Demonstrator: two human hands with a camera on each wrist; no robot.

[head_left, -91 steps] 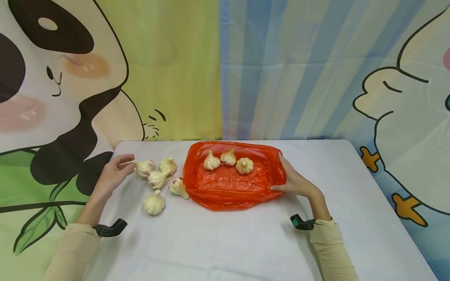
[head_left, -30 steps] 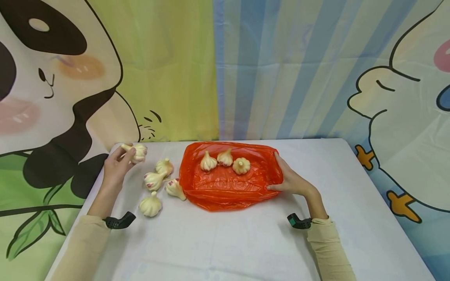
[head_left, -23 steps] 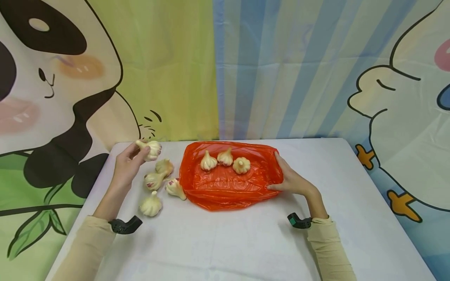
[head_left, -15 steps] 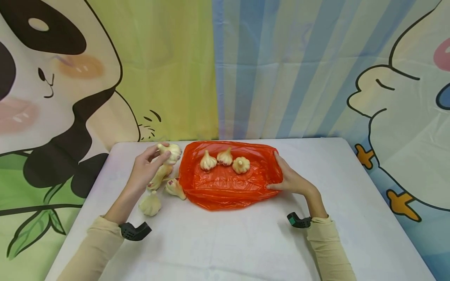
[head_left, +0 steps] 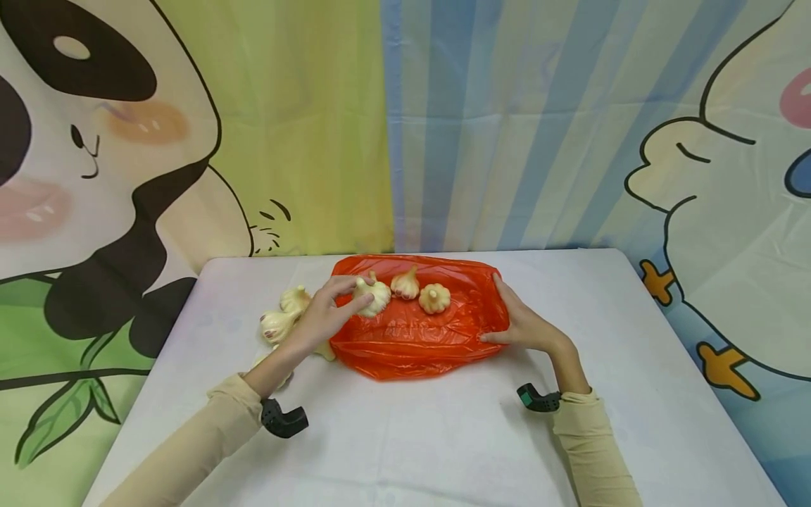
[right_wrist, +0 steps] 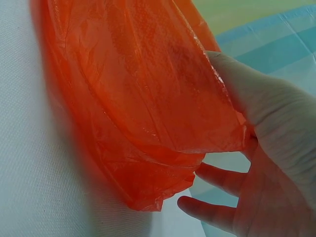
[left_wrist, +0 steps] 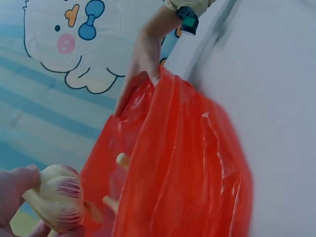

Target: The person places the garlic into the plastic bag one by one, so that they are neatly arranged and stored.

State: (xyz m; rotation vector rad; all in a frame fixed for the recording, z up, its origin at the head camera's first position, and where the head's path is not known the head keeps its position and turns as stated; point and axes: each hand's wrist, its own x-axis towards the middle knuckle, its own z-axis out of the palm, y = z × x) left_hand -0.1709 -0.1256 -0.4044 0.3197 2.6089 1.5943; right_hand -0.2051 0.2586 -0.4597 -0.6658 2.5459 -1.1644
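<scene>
My left hand point(head_left: 324, 314) pinches a garlic bulb point(head_left: 375, 300) over the red plastic bag point(head_left: 399, 365) between my hands, and should my right hand point(head_left: 527, 325), spread wide against it, slacken, the bag could sag and snag the bulb.

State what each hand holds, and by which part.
The left hand holds a garlic bulb by its rounded sides; the right hand holds the red bag by its right edge.
</scene>
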